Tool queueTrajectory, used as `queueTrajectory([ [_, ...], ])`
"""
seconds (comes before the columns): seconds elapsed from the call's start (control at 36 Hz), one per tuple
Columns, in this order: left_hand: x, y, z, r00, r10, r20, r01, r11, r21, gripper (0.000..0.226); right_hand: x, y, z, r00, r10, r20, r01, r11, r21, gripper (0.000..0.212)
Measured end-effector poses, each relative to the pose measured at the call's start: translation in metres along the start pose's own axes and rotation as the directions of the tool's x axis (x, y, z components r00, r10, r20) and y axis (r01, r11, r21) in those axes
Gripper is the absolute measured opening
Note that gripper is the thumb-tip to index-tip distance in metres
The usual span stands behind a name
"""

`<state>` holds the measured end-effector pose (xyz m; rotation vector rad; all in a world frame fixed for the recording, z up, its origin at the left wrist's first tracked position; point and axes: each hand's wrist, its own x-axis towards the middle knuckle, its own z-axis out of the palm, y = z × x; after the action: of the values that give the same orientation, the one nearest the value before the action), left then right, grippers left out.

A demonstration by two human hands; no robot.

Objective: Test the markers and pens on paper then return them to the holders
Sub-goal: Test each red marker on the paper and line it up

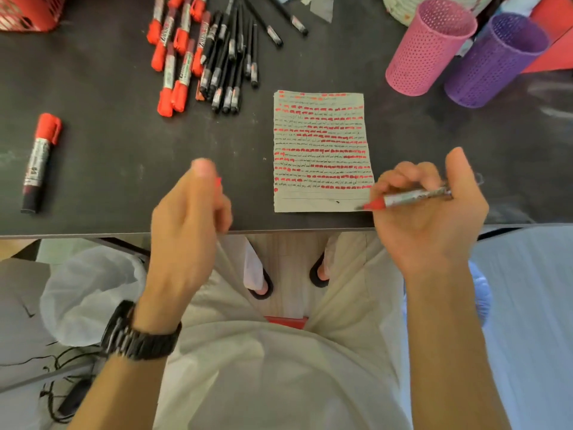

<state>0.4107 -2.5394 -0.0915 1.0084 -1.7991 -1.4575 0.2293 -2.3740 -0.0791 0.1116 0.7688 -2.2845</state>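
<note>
My right hand (434, 218) grips an uncapped red marker (409, 198), its tip beside the lower right corner of the paper (322, 200). The paper is filled with rows of red marks and black scribbles. My left hand (189, 212) hovers over the table's front edge, fingers curled round something red, probably the marker's cap (219, 181), mostly hidden. A pile of red markers (173, 60) and black pens (229, 57) lies at the back. A pink holder (428, 48) and a purple holder (493, 63) stand at the back right, both leaning.
One large capped red marker (38, 162) lies alone at the left. A red basket (28, 10) sits in the far left corner. The dark table's front edge (93, 234) runs under my hands. A white bag (86, 293) is on the floor.
</note>
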Motion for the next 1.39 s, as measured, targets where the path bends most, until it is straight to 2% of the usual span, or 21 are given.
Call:
queueTrajectory([
  [0.08, 0.023, -0.004, 0.007, 0.98, 0.163, 0.117, -0.189, 0.947, 0.261, 0.023, 0.004, 0.009, 0.006, 1.0, 0.009, -0.024, -0.013, 0.98, -0.196, 0.053],
  [0.11, 0.03, -0.004, 0.01, 0.963, 0.207, 0.175, -0.256, 0.906, 0.336, 0.021, 0.006, 0.012, 0.008, 1.0, -0.002, -0.031, -0.007, 0.961, -0.275, 0.055],
  [0.22, 0.046, -0.016, 0.021, 0.881, 0.282, 0.38, -0.437, 0.793, 0.425, 0.039, 0.014, 0.02, 0.021, 0.999, -0.021, -0.028, 0.005, 0.871, -0.492, 0.064],
  [0.33, 0.048, -0.026, 0.027, 0.877, 0.235, 0.42, -0.447, 0.717, 0.534, 0.058, 0.021, 0.022, 0.03, 1.0, -0.011, -0.008, 0.004, 0.777, -0.629, 0.062],
  [0.47, 0.046, -0.024, 0.027, 0.892, 0.222, 0.393, -0.418, 0.736, 0.533, 0.068, 0.029, 0.036, 0.036, 0.986, -0.135, 0.098, 0.159, 0.578, -0.8, 0.028],
  [0.53, 0.045, -0.022, 0.027, 0.896, 0.232, 0.378, -0.413, 0.746, 0.522, 0.066, 0.032, 0.041, 0.036, 0.973, -0.186, 0.135, 0.213, 0.513, -0.832, 0.026],
  [0.64, 0.046, -0.022, 0.027, 0.899, 0.228, 0.374, -0.406, 0.754, 0.516, 0.069, 0.037, 0.051, 0.032, 0.955, -0.249, 0.163, 0.258, 0.423, -0.868, 0.036],
  [0.81, 0.047, -0.022, 0.028, 0.899, 0.234, 0.371, -0.407, 0.76, 0.506, 0.066, 0.044, 0.065, 0.018, 0.92, -0.339, 0.194, 0.301, 0.301, -0.905, 0.028],
  [0.86, 0.048, -0.023, 0.029, 0.896, 0.245, 0.371, -0.415, 0.76, 0.5, 0.064, 0.044, 0.066, 0.016, 0.916, -0.353, 0.191, 0.303, 0.296, -0.906, 0.026],
  [0.94, 0.047, -0.024, 0.029, 0.903, 0.261, 0.342, -0.41, 0.764, 0.498, 0.062, 0.044, 0.067, 0.014, 0.896, -0.364, 0.255, 0.352, 0.23, -0.907, 0.028],
  [1.08, 0.046, -0.022, 0.028, 0.909, 0.205, 0.364, -0.378, 0.772, 0.51, 0.058, 0.043, 0.07, 0.016, 0.896, -0.344, 0.282, 0.355, 0.172, -0.919, 0.019],
  [1.39, 0.048, -0.019, 0.026, 0.911, 0.146, 0.387, -0.355, 0.758, 0.548, 0.064, 0.041, 0.07, 0.019, 0.875, -0.35, 0.334, 0.382, 0.076, -0.921, 0.024],
])
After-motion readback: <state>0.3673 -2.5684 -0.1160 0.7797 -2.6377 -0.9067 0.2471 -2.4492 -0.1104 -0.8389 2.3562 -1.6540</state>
